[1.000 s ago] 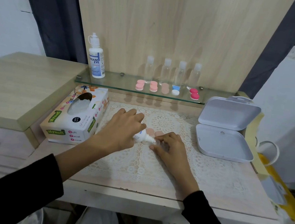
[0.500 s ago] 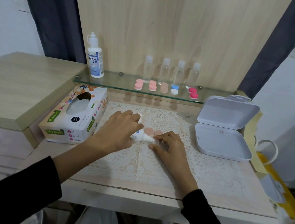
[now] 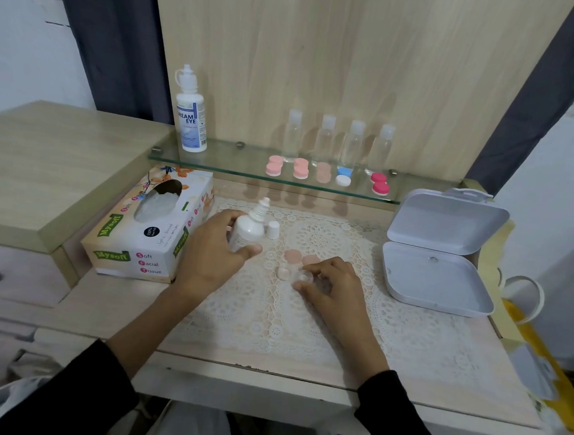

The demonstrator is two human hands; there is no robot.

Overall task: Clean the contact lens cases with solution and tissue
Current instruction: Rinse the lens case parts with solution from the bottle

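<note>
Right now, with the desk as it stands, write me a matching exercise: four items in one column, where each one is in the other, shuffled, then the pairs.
Column A
1. small white bottle
2. white cap
3. clear lens case
4. Dream Eye bottle

Column B
a. upright on the glass shelf
b. pinched by the right hand
c. loose on the lace mat
d. gripped by the left hand

Pairs: 1-d, 2-c, 3-b, 4-a

The left hand [image 3: 207, 255] grips a small white bottle [image 3: 248, 228]. The right hand [image 3: 335, 286] (palm down) pinches a clear lens case [image 3: 287, 272].
</note>
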